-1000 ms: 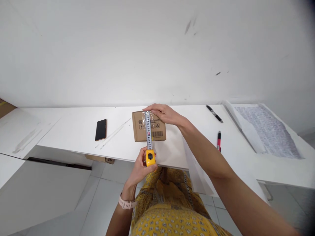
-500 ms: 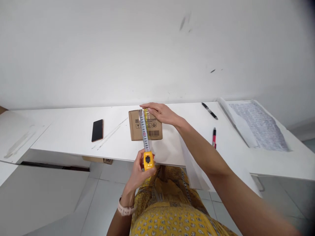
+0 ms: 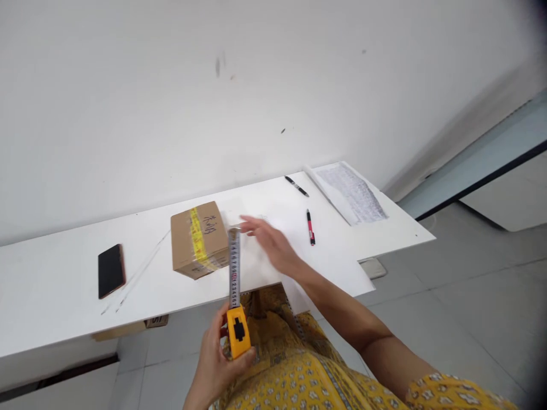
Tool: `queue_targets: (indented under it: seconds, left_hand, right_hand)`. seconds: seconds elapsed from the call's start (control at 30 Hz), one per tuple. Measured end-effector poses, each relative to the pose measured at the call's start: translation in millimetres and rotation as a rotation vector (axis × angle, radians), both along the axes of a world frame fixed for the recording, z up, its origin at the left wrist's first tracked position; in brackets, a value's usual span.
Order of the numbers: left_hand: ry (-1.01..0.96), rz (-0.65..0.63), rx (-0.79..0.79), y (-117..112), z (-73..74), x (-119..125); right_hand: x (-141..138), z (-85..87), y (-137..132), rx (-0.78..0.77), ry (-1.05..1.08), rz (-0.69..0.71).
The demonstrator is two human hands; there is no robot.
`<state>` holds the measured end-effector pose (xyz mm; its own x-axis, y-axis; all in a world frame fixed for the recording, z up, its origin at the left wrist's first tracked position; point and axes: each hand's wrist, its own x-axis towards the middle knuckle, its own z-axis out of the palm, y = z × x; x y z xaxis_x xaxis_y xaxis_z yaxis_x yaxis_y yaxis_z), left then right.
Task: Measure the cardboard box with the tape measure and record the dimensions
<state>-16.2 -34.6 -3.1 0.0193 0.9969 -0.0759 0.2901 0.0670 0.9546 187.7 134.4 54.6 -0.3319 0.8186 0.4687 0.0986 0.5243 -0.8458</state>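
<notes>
My left hand (image 3: 224, 353) is wrapped around a yellow tape measure (image 3: 238, 333) in front of the table edge. Its metal blade (image 3: 235, 267) runs out away from me, past the right side of a taped cardboard box (image 3: 182, 236). Close to the blade's far end is my right hand (image 3: 276, 245), with the fingers stretched out; whether a fingertip touches the blade I cannot tell. The box sits on the white table, with yellow tape and dark handwriting on its top.
On the white table (image 3: 145, 228), a phone (image 3: 111, 270) lies to the left. Right of the box are a black pen (image 3: 296, 186), a red and black pen (image 3: 310, 228) and a paper covered in writing (image 3: 352, 193). A white wall (image 3: 149, 114) rises behind.
My right hand has come off the box, and the blade has moved from across the box to beside its right side. The view has turned right; the box shows more of its top.
</notes>
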Motion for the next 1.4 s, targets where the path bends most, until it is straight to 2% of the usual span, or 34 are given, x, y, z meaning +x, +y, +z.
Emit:
queue_targets:
  seconds: [0.07,0.13,0.2,0.27,0.37,0.53,0.6,0.63,0.7,0.77,0.83,0.93,1.03,1.17,1.27,1.33,1.4]
  left_hand:
    - [0.142,-0.110,0.004,6,2.6,9]
    - [0.255,-0.234,0.014,12,7.7,18]
    - [0.344,-0.333,0.015,19,13.4,29]
    - [0.410,-0.373,-0.014,26,18.0,39]
    - [0.421,-0.330,-0.049,36,21.1,55]
    - [0.357,-0.311,0.057,53,27.1,70]
    - [0.382,-0.305,0.119,65,33.8,72]
    - [0.413,-0.288,0.143,74,37.5,72]
    - [0.514,-0.231,0.181,96,43.8,74]
    - [0.650,-0.162,0.256,124,46.0,79]
    - [0.825,-0.092,0.284,152,43.0,86]
    - [1.010,-0.040,0.259,187,31.0,101]
    - [1.080,-0.036,0.215,211,16.5,112]
    - [1.106,-0.018,0.218,225,1.3,114]
    - [1.097,0.027,0.388,225,-6.2,116]
    - [1.041,-0.056,0.518,220,-10.3,122]
    - [0.999,-0.288,0.577,213,-14.1,130]
  right_hand:
    - [33,9.6,-12,-0.121,0.160,-0.032]
    - [61,13.2,-25,-0.188,0.227,-0.067]
    - [83,9.0,-37,-0.223,0.258,-0.141]
    - [95,-1.7,-48,-0.225,0.256,-0.237]
    - [95,-22.5,-63,-0.170,0.145,-0.326]
    - [78,-43.5,-74,-0.030,-0.061,-0.188]
    - [85,-46.8,-65,-0.062,-0.102,-0.198]
    - [93,-48.5,-56,-0.102,-0.122,-0.255]
    - [113,-53.5,-32,-0.203,-0.182,-0.470]
    - [134,-61.4,-4,-0.254,-0.331,-0.701]
    - [148,-71.3,24,-0.300,-0.503,-0.771]
    - [154,-86.5,52,-0.320,-0.711,-0.717]
    - [151,-96.4,61,-0.257,-0.859,-0.616]
    - [151,-98.8,61,-0.206,-0.926,-0.512]
    - [155,-98.5,62,-0.197,-0.875,-0.484]
    - [160,-99.3,63,-0.235,-0.760,-0.473]
    - [168,-99.4,62,-0.305,-0.525,-0.430]
